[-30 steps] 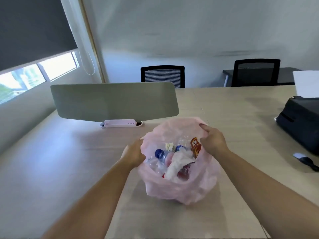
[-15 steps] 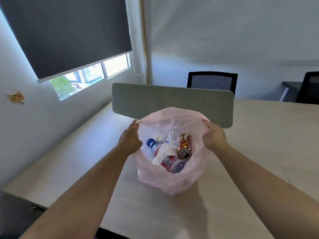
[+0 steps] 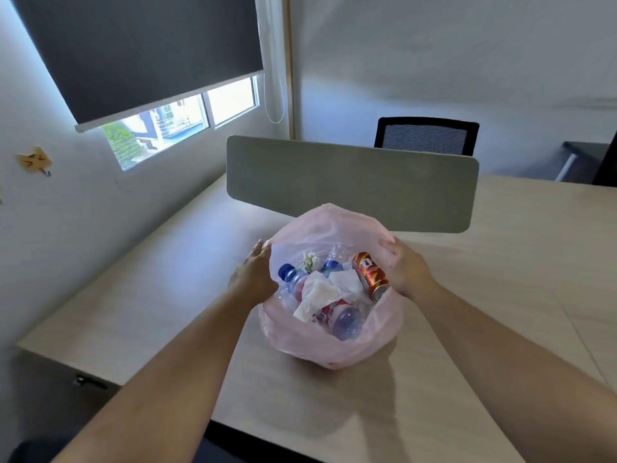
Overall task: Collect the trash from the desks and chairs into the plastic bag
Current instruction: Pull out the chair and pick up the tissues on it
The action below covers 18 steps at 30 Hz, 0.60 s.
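A: Surface?
B: A pale desk [image 3: 484,295] in an office corner.
A: Where is the bag?
B: The pink bag [image 3: 320,349] sits on the desk, mouth open; a can [image 3: 370,275], bottles [image 3: 344,320] and tissue [image 3: 319,292] lie inside.
A: The hands?
B: The left hand [image 3: 253,279] grasps the rim's left side, and the right hand [image 3: 407,272] grasps its right.
A: Beyond?
B: A grey divider [image 3: 350,182] stands just behind, with a chair [image 3: 425,137] past it and a blind [image 3: 140,51] on the left wall

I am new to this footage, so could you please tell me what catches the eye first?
A pink plastic bag stands on the desk, its rim held open by the left hand and the right hand. Inside lie a red can, a blue-capped bottle and crumpled tissue. Behind it stands a grey divider.
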### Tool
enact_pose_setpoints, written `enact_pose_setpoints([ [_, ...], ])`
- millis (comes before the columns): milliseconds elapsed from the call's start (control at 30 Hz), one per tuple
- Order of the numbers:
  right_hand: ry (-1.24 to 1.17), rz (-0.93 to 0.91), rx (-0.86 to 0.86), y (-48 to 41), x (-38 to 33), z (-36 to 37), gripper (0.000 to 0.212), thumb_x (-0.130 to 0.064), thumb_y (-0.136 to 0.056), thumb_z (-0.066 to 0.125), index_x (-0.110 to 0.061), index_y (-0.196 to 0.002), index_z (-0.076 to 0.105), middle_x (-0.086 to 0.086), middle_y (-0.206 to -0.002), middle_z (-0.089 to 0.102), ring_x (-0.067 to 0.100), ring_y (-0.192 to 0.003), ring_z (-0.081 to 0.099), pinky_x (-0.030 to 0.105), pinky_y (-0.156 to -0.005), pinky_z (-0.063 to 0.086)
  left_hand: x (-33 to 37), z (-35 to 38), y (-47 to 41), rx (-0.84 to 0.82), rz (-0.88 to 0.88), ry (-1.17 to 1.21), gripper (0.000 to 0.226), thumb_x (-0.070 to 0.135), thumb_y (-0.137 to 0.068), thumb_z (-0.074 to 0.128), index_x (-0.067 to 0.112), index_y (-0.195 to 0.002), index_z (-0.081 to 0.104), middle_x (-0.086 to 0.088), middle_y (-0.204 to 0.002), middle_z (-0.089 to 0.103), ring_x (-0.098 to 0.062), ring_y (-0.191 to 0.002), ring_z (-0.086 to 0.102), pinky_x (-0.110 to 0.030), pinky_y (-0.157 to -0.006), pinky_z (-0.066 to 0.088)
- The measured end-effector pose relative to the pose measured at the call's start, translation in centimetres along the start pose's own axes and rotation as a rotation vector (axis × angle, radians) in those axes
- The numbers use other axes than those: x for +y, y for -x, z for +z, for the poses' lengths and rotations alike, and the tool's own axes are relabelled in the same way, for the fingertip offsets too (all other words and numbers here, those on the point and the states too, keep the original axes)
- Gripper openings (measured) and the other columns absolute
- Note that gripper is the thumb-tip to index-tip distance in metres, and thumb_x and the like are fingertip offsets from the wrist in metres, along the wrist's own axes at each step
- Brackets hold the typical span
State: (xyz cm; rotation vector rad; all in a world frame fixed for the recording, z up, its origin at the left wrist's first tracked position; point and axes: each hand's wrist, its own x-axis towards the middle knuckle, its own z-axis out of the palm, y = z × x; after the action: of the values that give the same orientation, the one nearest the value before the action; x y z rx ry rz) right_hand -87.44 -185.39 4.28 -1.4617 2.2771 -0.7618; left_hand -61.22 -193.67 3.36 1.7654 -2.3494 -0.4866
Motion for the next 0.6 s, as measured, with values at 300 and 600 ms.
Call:
enact_pose_setpoints([
  [300,0.019,-0.190,0.014,6.3,-0.1,-2.3,0.044,-0.011,-0.084,0.057,-0.018,-0.127,0.059,0.006,-0.143,0.045,0.032,-0.127,0.045,0.029,-0.106,0.034,1.4,-3.6,7.7,0.157,-0.109,-0.041,0.068,0.038,-0.082,0.065,0.033,-0.142,0.034,0.003,-0.156,0.026,-0.027,-0.132,0.045,-0.040,-0.099,0.044],
  [600,-0.259,-0.230,-0.771,20.4,1.7,-4.4,0.038,-0.037,-0.082,0.067,-0.030,-0.119,0.062,-0.011,-0.117,0.063,0.009,-0.110,0.057,0.023,-0.086,0.045,2.1,-3.8,24.3,0.217,-0.401,-0.178,0.063,0.045,-0.081,0.059,0.029,-0.139,0.041,-0.003,-0.140,0.045,-0.026,-0.130,0.039,-0.040,-0.102,0.035],
])
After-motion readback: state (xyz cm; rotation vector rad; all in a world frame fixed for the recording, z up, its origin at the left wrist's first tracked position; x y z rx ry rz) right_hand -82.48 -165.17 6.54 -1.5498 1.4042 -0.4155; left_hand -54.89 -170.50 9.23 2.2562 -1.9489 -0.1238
